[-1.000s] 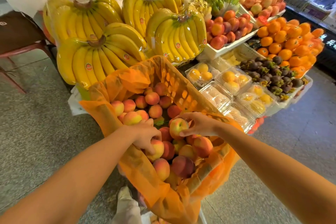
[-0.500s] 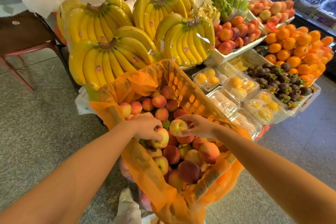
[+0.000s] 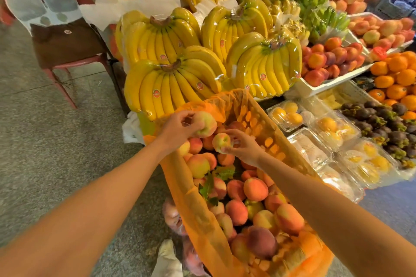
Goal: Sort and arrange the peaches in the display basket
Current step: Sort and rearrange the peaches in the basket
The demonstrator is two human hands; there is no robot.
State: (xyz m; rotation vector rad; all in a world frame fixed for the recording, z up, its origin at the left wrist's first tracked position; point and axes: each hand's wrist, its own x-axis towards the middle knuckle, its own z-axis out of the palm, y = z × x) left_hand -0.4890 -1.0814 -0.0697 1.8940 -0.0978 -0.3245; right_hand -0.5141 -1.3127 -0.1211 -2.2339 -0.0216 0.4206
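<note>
— Where are the peaches (image 3: 255,189)?
— Left hand (image 3: 177,128) curls round a pale peach (image 3: 206,125) at the far end of the basket (image 3: 266,141); right hand (image 3: 244,147) pinches a smaller peach (image 3: 221,143) beside it.
— Handling?
— Soft, I'd judge (bruises easily): cup the whole fruit, never squeeze.

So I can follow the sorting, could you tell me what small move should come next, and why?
Probably set the peach in the left hand down at the far end of the basket: it hangs just above the pile, and the right hand holds a second peach beside it.
</note>
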